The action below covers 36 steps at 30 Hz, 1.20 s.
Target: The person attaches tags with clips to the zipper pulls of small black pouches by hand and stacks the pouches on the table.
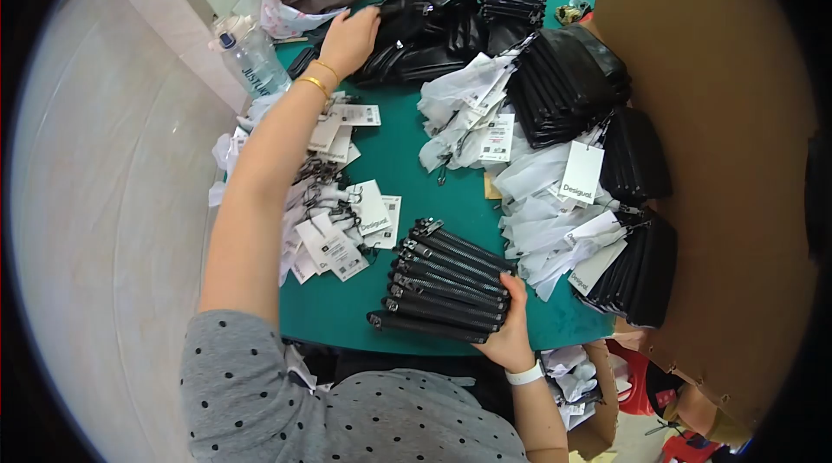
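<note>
Grey dotted sleeve (232,359) up close; the right hand (513,324) holds a stack of zip pouches (446,285).

The stack is near the close edge of the green table (399,147). Its long sides run left to right, tipping a bit toward the person, and the right hand is wrapped around the right end. The left hand (351,40) is well apart, at the left side of the big black pile (433,43); one cannot tell if it grips anything.

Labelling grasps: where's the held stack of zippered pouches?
The held pouches are at lower centre of the head view, near the front edge of the green table, right end in the right hand, white tags to their left.
</note>
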Available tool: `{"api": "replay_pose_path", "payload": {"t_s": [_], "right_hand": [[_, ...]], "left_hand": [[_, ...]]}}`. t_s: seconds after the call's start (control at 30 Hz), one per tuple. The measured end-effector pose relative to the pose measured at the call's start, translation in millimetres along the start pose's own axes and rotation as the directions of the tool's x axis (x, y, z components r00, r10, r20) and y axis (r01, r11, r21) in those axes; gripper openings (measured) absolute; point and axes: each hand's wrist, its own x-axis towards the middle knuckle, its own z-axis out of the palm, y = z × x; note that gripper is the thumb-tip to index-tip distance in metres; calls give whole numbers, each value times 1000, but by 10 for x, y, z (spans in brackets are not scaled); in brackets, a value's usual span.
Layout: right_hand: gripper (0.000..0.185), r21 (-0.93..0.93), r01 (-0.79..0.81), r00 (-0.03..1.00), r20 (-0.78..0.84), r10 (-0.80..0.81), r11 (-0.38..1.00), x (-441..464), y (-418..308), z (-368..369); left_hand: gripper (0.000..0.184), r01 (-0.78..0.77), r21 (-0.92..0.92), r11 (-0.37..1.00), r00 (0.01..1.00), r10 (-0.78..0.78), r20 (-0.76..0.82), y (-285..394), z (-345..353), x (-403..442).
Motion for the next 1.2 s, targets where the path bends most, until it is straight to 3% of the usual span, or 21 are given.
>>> {"api": "replay_pose_path", "payload": {"t_s": [0.07,0.1,0.17,0.23,0.3,0.33,0.37,0.4,0.47,0.53,0.6,0.67,0.73,0.8,0.83,0.87,0.9,0.97,1.03,1.17,1.2], "right_hand": [[113,6,-27,1000,2,27,1000,-7,-10,10],[113,24,-80,997,18,80,996,-24,19,15],[114,1,-116,993,29,116,993,-37,29,15],[106,154,-179,981,-52,189,972,-12,-4,71],[107,172,-169,984,-31,176,971,46,-128,44],[108,204,-172,983,-30,182,964,82,-175,57],[108,151,-124,991,-31,130,981,97,-138,58],[108,201,-141,989,-25,149,969,119,-184,61],[107,304,-170,983,-7,181,937,141,-252,87],[107,235,-114,992,-22,123,965,129,-226,94],[108,233,-152,988,23,151,961,68,-227,68],[110,195,-182,982,76,170,964,13,-244,9],[111,172,-172,978,146,147,970,-12,-209,-129],[120,200,-242,939,293,178,950,-57,-177,-303],[120,198,-245,939,292,182,949,-81,-220,-317],[124,193,-204,945,297,141,960,-109,-285,-333],[129,186,-161,947,304,99,969,-139,-321,-347],[140,40,-127,944,312,108,991,-236,-230,-293],[146,-63,-49,966,250,63,997,-322,-167,-160],[136,-105,22,992,128,-8,994,-331,-143,19],[126,-201,99,993,89,-83,974,-295,-178,30]], "left_hand": [[18,334,-124,934,937,-315,155,323,-594,100],[22,305,-235,923,951,-284,121,424,-876,77],[22,217,-552,805,971,-121,206,573,-1429,-53],[24,348,-737,579,932,-131,338,1142,-2138,-321],[31,585,-766,266,770,114,628,1704,-2891,-711],[39,267,-839,473,800,377,467,1880,-2971,-872],[43,174,-855,489,771,473,427,2208,-2987,-1089],[35,-17,-855,519,760,562,326,2482,-3011,-1261],[28,-242,-713,658,787,563,252,2924,-2869,-1718],[25,-304,-541,784,862,468,193,3079,-2599,-1993],[24,-279,-464,841,929,358,91,3058,-2352,-2033],[24,-264,-413,872,923,353,155,3014,-2309,-2015],[26,-299,-354,886,949,315,-13,3029,-2227,-2047],[38,-247,-354,902,957,285,60,3046,-2211,-2142],[44,-197,-362,911,968,239,72,3046,-2246,-2092],[60,-124,-402,907,943,234,237,3029,-2273,-2069],[60,-120,-406,906,944,231,237,3040,-2293,-2038],[70,-103,-426,899,858,297,419,3101,-2309,-2003],[74,-113,-390,914,836,300,460,3158,-2306,-2020],[75,-82,-437,896,798,322,510,3148,-2349,-1980],[75,-90,-446,890,786,339,518,3125,-2348,-1961]]}}
